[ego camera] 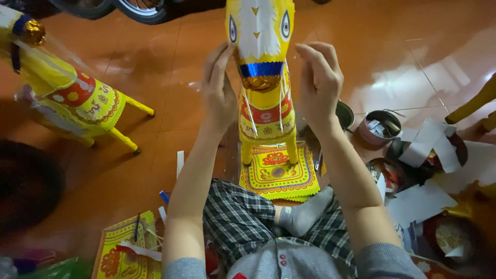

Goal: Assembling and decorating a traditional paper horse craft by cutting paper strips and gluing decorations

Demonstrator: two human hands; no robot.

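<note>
A yellow paper horse (262, 62) stands upright before me, its white-faced head towards the camera, with a blue band and a gold bell at its muzzle. My left hand (218, 90) is raised at the horse's left side, fingers together near the head. At the right side my right hand (319, 82) curls its fingers by the head. Both hands seem to pinch thin white strings that hang from the muzzle. The horse's front legs rest on a stack of yellow patterned paper sheets (277, 175).
A second yellow paper horse (77, 98) wrapped in clear film lies at the left. Small pots (381, 125), white paper scraps (429, 144) and round lids crowd the right. More patterned sheets (124, 253) lie at the lower left. The floor is orange tile; wheels stand at the top.
</note>
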